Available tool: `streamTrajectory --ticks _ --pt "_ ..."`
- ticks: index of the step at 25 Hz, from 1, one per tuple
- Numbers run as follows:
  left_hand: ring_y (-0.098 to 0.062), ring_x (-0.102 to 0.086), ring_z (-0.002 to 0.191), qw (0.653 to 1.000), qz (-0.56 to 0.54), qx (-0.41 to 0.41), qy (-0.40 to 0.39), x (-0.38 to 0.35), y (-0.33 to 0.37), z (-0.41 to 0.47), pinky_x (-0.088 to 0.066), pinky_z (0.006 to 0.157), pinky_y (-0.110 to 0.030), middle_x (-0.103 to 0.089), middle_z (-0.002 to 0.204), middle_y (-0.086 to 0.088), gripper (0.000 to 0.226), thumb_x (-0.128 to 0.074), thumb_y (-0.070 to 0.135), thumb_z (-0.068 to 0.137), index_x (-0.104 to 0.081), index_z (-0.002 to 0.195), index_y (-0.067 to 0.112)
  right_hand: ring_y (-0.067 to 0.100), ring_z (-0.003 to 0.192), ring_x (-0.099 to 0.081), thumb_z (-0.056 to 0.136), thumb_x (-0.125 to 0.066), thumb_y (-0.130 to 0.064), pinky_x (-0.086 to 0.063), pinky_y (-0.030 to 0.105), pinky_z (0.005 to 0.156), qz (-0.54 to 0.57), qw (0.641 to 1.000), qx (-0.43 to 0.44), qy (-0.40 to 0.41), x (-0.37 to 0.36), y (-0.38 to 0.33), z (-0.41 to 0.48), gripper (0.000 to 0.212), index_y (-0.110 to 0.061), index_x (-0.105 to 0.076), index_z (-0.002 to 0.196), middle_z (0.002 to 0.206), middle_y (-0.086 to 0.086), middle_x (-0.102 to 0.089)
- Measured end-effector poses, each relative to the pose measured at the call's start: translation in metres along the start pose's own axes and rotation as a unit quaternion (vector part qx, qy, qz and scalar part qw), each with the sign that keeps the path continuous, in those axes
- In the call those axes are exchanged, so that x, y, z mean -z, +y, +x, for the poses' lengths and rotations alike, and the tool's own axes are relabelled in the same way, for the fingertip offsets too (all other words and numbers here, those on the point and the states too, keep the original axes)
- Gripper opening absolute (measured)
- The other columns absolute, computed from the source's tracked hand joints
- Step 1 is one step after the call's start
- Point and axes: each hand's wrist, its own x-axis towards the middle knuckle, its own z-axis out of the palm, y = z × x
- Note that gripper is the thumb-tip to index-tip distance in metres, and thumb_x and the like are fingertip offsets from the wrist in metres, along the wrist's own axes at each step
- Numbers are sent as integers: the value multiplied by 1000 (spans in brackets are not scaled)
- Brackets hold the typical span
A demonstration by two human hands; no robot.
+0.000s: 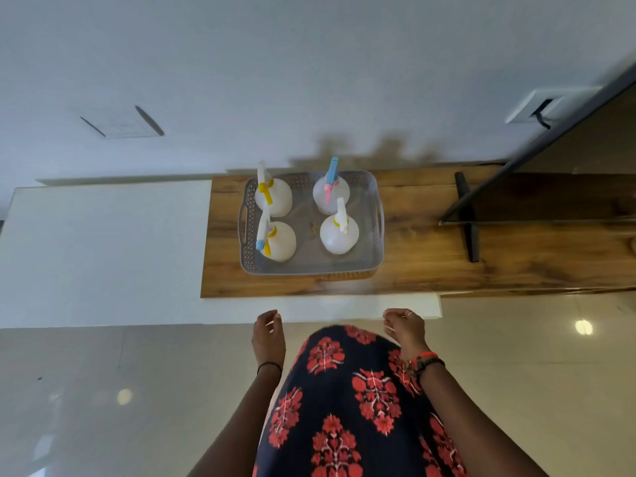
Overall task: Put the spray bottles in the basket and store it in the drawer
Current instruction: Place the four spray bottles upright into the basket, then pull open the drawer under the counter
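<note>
A grey perforated basket [311, 266] with side handles rests on the wooden top [430, 263] of a low cabinet. Several white spray bottles stand upright inside it: one with a yellow trigger [273, 197] at the back left, one with a blue and pink head [331, 194] at the back right, one with a blue and yellow head [277, 241] at the front left, and one with a white head [339, 234] at the front right. My left hand [268, 333] and my right hand [406, 330] hover below the cabinet's front edge, fingers loosely curled, holding nothing. No drawer front is clearly visible.
A white counter section [103, 253] adjoins the wooden top on the left. A flat screen on a black stand [468, 218] occupies the right of the wooden top. A wall socket [547, 106] sits above it. The tiled floor lies below.
</note>
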Motion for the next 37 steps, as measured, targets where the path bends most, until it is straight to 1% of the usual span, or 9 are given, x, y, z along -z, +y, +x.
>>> streamTrajectory --ticks 3,6,11,14,17,21,26,30,37 --pt "-30 -58 109 1000 -4 30 1 19 -20 3 -44 91 -32 -65 117 -17 27 -49 16 95 -61 116 2 37 104 -63 82 -62 0 -50 47 97 -67 996 21 59 18 29 4 14 2 -69 94 109 24 -68" --pt "-33 -59 109 999 -11 48 11 34 -40 11 -44 95 -37 -65 116 -20 28 -48 16 95 -61 115 0 30 91 -63 82 -63 -4 -52 42 94 -83 991 10 101 31 47 12 20 6 -71 98 97 22 -70" --pt "-35 -56 114 998 11 57 29 48 -74 38 -42 97 -37 -62 121 -22 30 -48 14 95 -57 118 -2 17 56 -51 85 -56 3 -48 17 51 -25 991 -24 127 38 60 37 8 0 -63 83 61 8 -56" --pt "-35 -54 118 996 6 72 45 50 -93 61 -41 100 -38 -59 126 -21 33 -49 16 95 -54 123 -1 10 46 -48 88 -47 3 -36 8 36 -83 989 -27 116 47 66 57 31 -11 -49 61 37 -3 -51" --pt "-33 -51 123 995 5 86 42 48 -108 80 -39 102 -33 -54 133 -20 37 -46 10 95 -49 130 0 19 55 -45 92 -40 3 -35 10 33 -136 987 -19 78 49 67 68 20 -11 -52 86 58 4 -44" --pt "-29 -42 133 995 -26 99 22 39 -117 97 -33 107 -31 -40 146 -15 52 -44 1 94 -30 144 3 16 54 -34 86 -27 12 -29 24 49 -107 990 24 88 46 75 87 63 -13 -39 142 88 8 -51" --pt "-27 -44 130 989 -85 115 27 32 -120 113 -34 111 -36 -32 151 -9 61 -45 -2 93 -20 147 9 12 54 -31 85 -27 13 -31 21 54 -36 995 -1 89 48 81 96 77 -25 -24 151 81 -7 -47" --pt "-23 -44 126 989 -92 115 21 36 -125 118 -33 110 -37 -26 154 -7 67 -45 -4 91 -15 149 12 11 51 -26 83 -30 14 -26 21 47 -39 996 7 79 51 77 98 83 -29 -14 153 63 1 -36" --pt "-38 -42 127 989 140 31 -42 47 -138 104 -41 100 -38 -3 158 -10 78 -38 -8 87 2 151 9 12 52 -33 87 -48 6 -33 17 36 -140 985 37 91 58 74 104 73 -18 -20 151 67 0 -38"
